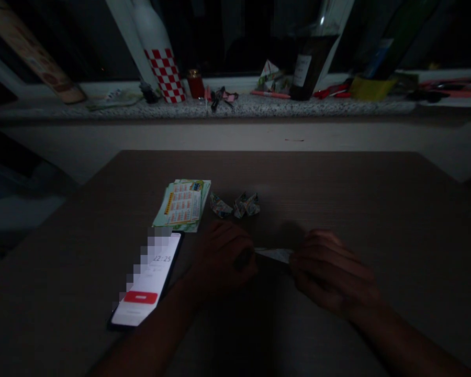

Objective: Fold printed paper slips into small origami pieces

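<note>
Between my two hands a piece of paper (275,255) shows as a thin pale strip; most of it is covered or in shadow. My left hand (225,256) is closed at its left end, fingers curled. On its right end my right hand (332,269) pinches with thumb and fingers together. Just beyond my left hand stand small folded paper pieces, one (221,206) at the left and a pointed pair (247,204) beside it. A stack of printed paper slips (182,204) lies to their left.
A lit phone (149,283) lies left of my left forearm on the dark wooden table (337,188). Behind it, the stone windowsill (259,109) bears a red-and-white checked bottle (165,68), a red jar (195,84), a dark labelled pouch (308,70) and a yellow holder (371,87).
</note>
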Demonstrator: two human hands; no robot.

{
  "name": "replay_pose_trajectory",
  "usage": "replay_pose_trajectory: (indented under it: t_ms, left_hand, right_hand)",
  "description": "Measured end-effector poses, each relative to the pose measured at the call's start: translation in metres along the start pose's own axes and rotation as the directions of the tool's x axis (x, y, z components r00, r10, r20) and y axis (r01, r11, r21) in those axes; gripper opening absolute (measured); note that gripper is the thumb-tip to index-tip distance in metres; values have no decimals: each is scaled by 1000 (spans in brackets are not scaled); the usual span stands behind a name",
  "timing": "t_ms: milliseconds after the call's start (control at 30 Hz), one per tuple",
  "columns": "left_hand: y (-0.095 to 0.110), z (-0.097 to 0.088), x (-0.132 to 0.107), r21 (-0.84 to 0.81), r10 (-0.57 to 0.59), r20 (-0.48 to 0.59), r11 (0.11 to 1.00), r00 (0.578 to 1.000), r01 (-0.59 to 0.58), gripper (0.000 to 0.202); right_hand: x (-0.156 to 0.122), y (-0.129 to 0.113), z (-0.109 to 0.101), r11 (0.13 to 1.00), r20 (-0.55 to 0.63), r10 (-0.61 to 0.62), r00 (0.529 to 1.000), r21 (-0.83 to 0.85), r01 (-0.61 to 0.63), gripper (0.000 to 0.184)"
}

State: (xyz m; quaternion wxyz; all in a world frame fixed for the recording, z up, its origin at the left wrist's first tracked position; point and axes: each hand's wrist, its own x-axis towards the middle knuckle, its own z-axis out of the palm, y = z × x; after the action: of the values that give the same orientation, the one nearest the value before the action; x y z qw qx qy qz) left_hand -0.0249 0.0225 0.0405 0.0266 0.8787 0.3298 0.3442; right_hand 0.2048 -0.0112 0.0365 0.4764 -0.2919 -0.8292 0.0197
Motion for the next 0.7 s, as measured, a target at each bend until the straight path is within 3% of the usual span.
replay_pose_trajectory:
  t_ms: [200, 300, 467, 567, 700]
  left_hand:
    - [1, -3, -8, -15, -105, -51, 994, 993, 105, 13]
    - [8, 3, -9, -81, 2, 6, 997, 1000, -1, 26]
    - [14, 14, -5, -72, 108, 60, 992, 992, -104, 11]
    - [16, 17, -5, -37, 121, 60, 992, 991, -119, 12]
    - [20, 21, -6, -35, 136, 78, 990, 988, -134, 11]
  right_hand:
    - [2, -1, -1, 999, -16, 47, 999, 4, -47, 22]
    - [1, 0, 3, 998, -16, 31, 999, 55, -30, 22]
    - [-3, 2, 10, 996, -2, 74, 997, 55, -74, 26]
    - [-4, 3, 12, 996, 11, 86, 996, 32, -87, 30]
    - [-4, 1, 12, 998, 5, 55, 998, -22, -55, 20]
